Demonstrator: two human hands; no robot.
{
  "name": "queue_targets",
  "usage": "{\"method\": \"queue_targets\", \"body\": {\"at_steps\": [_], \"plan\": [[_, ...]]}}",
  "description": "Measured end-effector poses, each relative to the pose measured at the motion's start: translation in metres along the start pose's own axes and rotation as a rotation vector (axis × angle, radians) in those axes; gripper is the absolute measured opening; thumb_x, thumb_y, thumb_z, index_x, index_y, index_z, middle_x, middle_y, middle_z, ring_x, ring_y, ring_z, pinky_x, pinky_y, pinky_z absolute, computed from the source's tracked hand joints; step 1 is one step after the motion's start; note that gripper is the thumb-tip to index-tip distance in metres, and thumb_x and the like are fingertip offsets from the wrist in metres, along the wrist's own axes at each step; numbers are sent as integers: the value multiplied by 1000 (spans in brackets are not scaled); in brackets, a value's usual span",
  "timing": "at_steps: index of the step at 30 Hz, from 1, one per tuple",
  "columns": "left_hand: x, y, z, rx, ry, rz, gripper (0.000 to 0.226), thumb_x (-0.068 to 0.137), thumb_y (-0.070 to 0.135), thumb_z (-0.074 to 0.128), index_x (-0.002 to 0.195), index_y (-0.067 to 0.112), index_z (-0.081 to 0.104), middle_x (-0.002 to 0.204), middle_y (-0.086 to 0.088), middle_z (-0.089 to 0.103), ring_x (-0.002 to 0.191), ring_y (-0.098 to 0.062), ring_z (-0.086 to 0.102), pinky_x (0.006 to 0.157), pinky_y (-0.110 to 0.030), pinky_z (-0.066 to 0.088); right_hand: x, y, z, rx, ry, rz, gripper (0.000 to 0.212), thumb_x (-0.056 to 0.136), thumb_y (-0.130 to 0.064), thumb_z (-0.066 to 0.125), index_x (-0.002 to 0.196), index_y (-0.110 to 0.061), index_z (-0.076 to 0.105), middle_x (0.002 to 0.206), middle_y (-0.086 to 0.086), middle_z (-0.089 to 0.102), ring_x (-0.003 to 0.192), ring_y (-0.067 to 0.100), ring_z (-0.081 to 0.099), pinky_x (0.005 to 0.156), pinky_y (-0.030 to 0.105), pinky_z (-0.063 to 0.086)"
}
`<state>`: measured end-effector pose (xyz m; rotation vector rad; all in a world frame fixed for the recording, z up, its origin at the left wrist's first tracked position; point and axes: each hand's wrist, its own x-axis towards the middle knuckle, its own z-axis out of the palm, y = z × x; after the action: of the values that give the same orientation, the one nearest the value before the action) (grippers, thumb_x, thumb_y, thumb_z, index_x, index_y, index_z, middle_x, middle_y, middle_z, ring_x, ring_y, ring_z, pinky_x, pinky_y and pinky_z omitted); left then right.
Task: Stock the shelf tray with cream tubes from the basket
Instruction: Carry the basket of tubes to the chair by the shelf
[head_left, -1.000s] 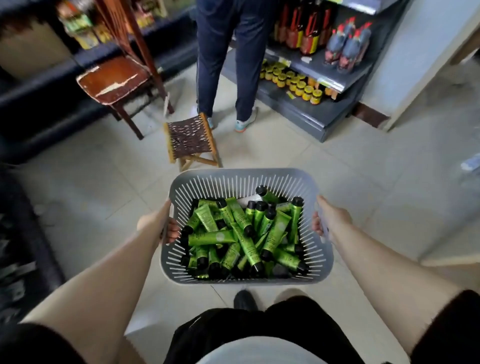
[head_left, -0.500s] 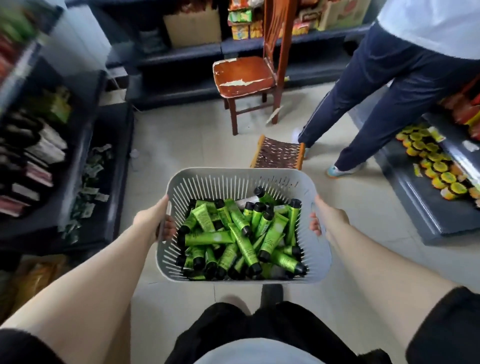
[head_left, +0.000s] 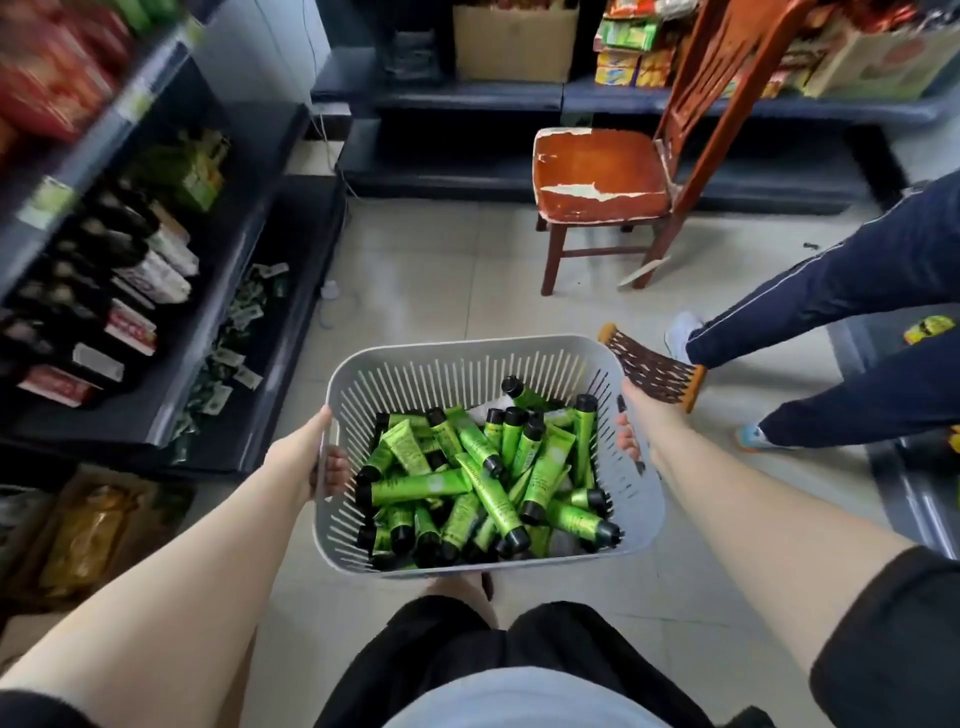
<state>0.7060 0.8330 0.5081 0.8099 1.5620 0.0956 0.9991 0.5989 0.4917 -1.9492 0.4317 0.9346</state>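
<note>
Both hands grip one grey slatted basket (head_left: 415, 374) by its short sides: the left hand (head_left: 317, 462) curls its fingers in through the left handle slot, and the right hand (head_left: 636, 426) wraps the right rim the same way. Between the hands, inside the basket, lies a loose heap of green cream tubes (head_left: 483, 483) with black caps. Their long axes run every which way; several point their caps away from the body, others toward it, and one lies crosswise with its cap toward the left hand. Printing on the tubes is too small to read. Beyond the right hand stand a wooden chair (head_left: 602, 176) and a small woven stool (head_left: 652, 371).
</note>
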Motion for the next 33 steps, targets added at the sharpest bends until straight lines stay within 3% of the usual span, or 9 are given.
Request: {"method": "queue_targets", "body": {"at_steps": [10, 19, 22, 28, 33], "plan": [[94, 182, 22, 17, -2, 14, 57, 82, 64, 53, 58, 12, 42, 46, -5, 41, 30, -15, 40, 41, -19, 34, 66, -159, 101, -12, -61, 50, 56, 82, -63, 53, 66, -11, 45, 56, 3, 41, 44, 14, 36, 41, 23, 26], [185, 357, 68, 10, 26, 93, 58, 79, 62, 59, 63, 7, 48, 50, -9, 45, 31, -17, 43, 40, -21, 40, 160, -311, 181, 9, -35, -1, 59, 77, -63, 62, 69, -6, 54, 56, 6, 51, 44, 17, 44, 42, 25, 35], [205, 406, 86, 11, 32, 75, 57, 83, 63, 53, 61, 11, 42, 46, -7, 40, 27, -15, 39, 39, -18, 36, 192, -356, 204, 3, -55, 4, 58, 78, -63, 61, 75, -5, 56, 58, 7, 53, 45, 17, 45, 42, 24, 36], [246, 511, 125, 127, 40, 119, 58, 90, 57, 47, 61, 6, 46, 58, -10, 44, 24, -15, 42, 37, -17, 38, 243, -443, 239, 33, -45, 3, 60, 76, -65, 60, 75, -5, 58, 58, 6, 55, 46, 17, 48, 44, 25, 38], [305, 606, 158, 157, -29, 67, 58, 85, 60, 52, 64, 6, 46, 61, -10, 44, 26, -17, 43, 39, -20, 39, 291, -514, 270, 80, 16, 30, 55, 79, -59, 62, 73, -4, 59, 58, 8, 57, 46, 18, 50, 45, 25, 39]]}}
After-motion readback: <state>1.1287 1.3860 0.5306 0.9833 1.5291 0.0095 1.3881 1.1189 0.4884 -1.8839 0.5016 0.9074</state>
